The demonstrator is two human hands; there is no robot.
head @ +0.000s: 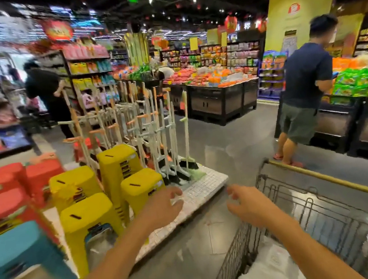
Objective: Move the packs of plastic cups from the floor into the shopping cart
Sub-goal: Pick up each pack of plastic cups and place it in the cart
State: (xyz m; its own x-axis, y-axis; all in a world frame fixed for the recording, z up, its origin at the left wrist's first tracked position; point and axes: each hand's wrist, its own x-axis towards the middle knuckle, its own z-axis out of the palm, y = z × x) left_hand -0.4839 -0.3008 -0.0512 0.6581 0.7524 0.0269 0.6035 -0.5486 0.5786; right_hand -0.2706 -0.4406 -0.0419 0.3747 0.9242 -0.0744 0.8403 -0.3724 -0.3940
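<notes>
Step in hand, as judged: between transfers, both hands empty and extended forward at mid-height.

Left hand (162,206): grip released, fingers spread and slightly curled, grasping nothing. Right hand (247,204): grip released likewise, fingers loosely bent, held just above the near-left rim of the shopping cart (328,218).

Location of the task's thing: below and behind the right grip, inside the cart, a clear glossy plastic pack (264,268) with a white label. Probably a pack of cups; contents too blurred to confirm. No pack visible on the grey polished floor (227,147) ahead of either grip.

Next move, as judged: lower the view and both grips toward the floor to locate any remaining pack; use a two-handed hold, since film-wrapped stacks of cups are light, slippery and easily crushed.

Materials and shapes:
- Cart: dark wire mesh, open top, yellow bar along the far rim.
- Left of the left grip: yellow stools (88,223), moulded plastic, tapered, stacked, slotted tops.
- Beyond the left grip: white tiled platform (206,183) carrying brooms (166,142) with pale upright handles.
</notes>
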